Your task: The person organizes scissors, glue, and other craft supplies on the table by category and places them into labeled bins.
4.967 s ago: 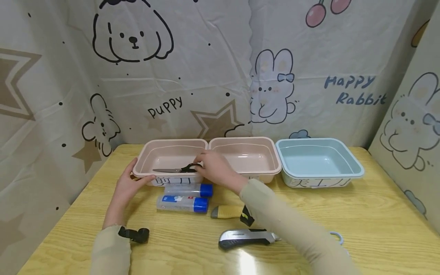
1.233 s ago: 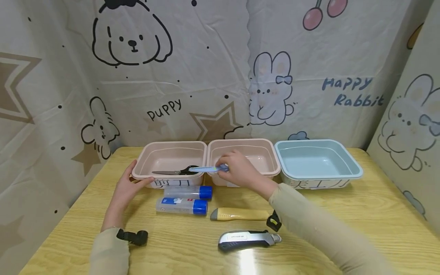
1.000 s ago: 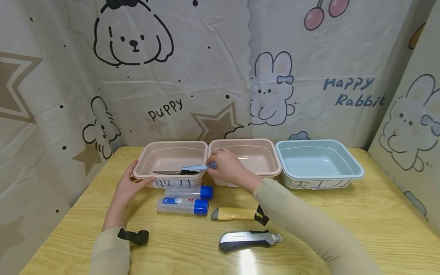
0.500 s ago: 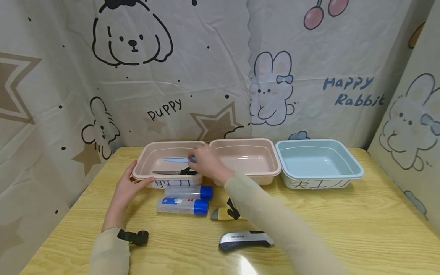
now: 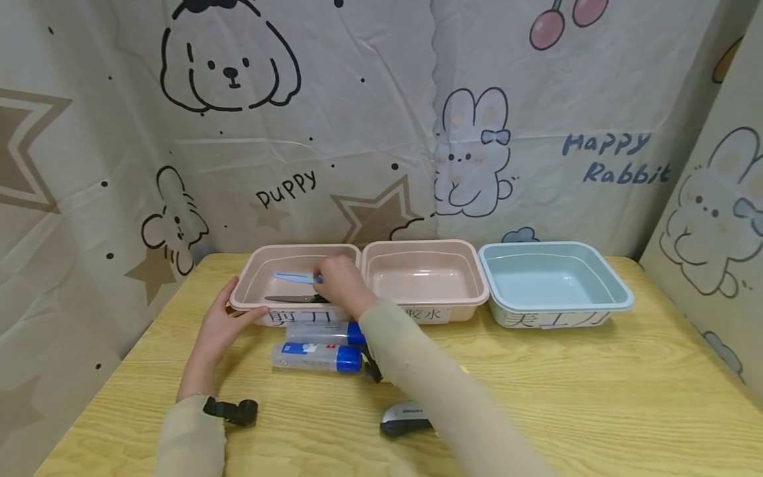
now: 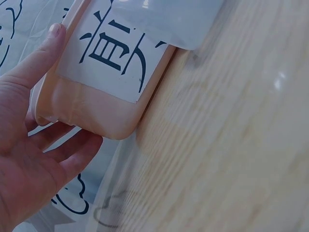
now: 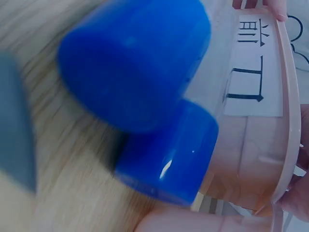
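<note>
In the head view my right hand [image 5: 344,281] holds a pair of light blue scissors [image 5: 293,277] by the handle end, inside the left pink bin [image 5: 298,250]. Their blades point left. Black-handled scissors [image 5: 292,299] lie in the same bin, nearer its front wall, their handles mostly hidden by my right hand. My left hand [image 5: 223,324] grips that bin's front left corner, thumb along the front rim and fingers at the side. The left wrist view shows this left hand [image 6: 34,145] around the corner beside a paper label [image 6: 113,53].
Two clear glue bottles with blue caps, the nearer bottle [image 5: 310,356] and the farther bottle [image 5: 316,332], lie before the bin. A silver-black utility knife [image 5: 405,419] is partly under my right sleeve. A middle pink bin [image 5: 424,246] and a blue bin [image 5: 554,248] stand to the right.
My right hand has brought the blue scissors leftward from above the middle bin into the left bin. Earlier it was at the black-handled scissors there. My left hand has stayed at the corner.
</note>
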`<state>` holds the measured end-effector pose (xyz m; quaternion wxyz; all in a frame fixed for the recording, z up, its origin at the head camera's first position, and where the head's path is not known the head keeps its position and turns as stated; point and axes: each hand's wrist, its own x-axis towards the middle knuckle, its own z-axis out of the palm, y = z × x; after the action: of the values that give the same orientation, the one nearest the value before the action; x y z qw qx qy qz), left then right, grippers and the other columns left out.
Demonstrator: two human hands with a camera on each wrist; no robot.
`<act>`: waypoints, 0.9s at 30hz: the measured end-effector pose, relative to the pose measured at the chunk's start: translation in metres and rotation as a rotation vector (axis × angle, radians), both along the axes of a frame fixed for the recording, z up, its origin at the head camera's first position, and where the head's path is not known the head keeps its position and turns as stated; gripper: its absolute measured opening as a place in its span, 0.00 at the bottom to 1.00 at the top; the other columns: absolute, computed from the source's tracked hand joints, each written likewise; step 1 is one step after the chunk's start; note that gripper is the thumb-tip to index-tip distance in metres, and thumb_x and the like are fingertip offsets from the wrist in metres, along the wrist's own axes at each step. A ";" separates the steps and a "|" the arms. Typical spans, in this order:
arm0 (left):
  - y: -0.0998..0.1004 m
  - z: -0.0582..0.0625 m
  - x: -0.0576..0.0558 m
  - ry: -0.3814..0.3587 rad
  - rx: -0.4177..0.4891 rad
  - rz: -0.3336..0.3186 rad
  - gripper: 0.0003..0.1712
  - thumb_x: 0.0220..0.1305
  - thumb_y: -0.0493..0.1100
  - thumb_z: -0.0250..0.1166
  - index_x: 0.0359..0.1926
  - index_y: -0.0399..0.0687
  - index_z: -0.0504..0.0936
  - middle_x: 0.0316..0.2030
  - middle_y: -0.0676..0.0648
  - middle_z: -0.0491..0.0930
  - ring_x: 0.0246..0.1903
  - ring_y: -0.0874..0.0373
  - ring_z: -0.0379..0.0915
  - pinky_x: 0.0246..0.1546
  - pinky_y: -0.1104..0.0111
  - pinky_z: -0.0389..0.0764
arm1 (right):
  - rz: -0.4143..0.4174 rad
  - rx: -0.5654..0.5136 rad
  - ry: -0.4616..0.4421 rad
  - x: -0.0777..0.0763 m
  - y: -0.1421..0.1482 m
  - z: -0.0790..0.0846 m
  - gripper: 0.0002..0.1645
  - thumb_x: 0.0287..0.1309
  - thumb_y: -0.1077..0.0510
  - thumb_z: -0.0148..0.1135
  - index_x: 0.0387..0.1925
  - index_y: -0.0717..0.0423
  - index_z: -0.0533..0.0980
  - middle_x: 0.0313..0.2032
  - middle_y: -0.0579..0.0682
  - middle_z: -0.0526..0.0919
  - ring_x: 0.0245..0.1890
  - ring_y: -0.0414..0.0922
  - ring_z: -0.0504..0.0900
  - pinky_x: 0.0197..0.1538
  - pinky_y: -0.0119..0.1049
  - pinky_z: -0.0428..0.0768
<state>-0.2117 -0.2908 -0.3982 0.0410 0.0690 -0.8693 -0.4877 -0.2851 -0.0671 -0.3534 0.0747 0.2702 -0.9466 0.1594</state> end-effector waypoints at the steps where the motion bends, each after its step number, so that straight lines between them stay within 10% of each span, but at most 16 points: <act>1: 0.000 0.000 0.000 0.000 0.001 0.000 0.59 0.49 0.59 0.67 0.71 0.57 0.36 0.67 0.37 0.50 0.62 0.39 0.54 0.57 0.47 0.63 | -0.011 0.007 -0.008 -0.001 -0.001 -0.001 0.10 0.54 0.53 0.60 0.36 0.51 0.82 0.34 0.44 0.83 0.33 0.40 0.79 0.42 0.32 0.77; 14: -0.001 -0.004 -0.002 0.008 0.006 -0.004 0.60 0.48 0.60 0.67 0.71 0.56 0.38 0.68 0.37 0.50 0.62 0.38 0.54 0.57 0.46 0.63 | -0.154 0.101 -0.042 -0.008 -0.011 -0.009 0.04 0.50 0.56 0.61 0.23 0.49 0.79 0.28 0.43 0.83 0.30 0.42 0.80 0.31 0.37 0.78; 27: -0.002 -0.004 -0.002 0.006 -0.003 0.000 0.60 0.48 0.61 0.67 0.71 0.57 0.37 0.68 0.38 0.49 0.62 0.39 0.53 0.58 0.46 0.62 | -0.079 -0.005 -0.080 -0.004 -0.004 -0.005 0.09 0.53 0.63 0.57 0.35 0.52 0.81 0.35 0.46 0.84 0.35 0.42 0.79 0.43 0.34 0.77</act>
<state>-0.2139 -0.2927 -0.4022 0.0435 0.0673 -0.8698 -0.4868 -0.2886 -0.0711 -0.3582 0.0439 0.2257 -0.9584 0.1691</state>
